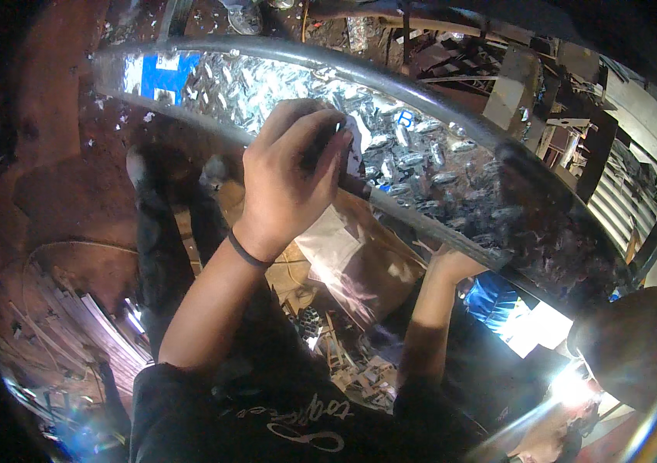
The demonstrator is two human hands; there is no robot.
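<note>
My left hand (pixel 294 166), with a dark band at its wrist, is raised over the near edge of a metal tread plate (pixel 421 166). Its fingers are curled together, and a tiny bright spot shows at the fingertips; what they hold is too small to name. A whitish piece (pixel 357 139) lies right beside those fingertips. Lower and to the right, my right hand (pixel 453 265) is at the underside of the plate's near rail (pixel 436 228), its fingers mostly hidden. Left of it is a tan sheet-like piece (pixel 367 258), partly in shadow.
A thick dark curved bar (pixel 321 54) borders the plate's far side. On the plate's left end is a blue and white label (pixel 166 77). Metal strips (pixel 93 324) lie at lower left, and scrap pieces (pixel 371 378) lie below. Another person (pixel 629 347) is close at right beside a bright light.
</note>
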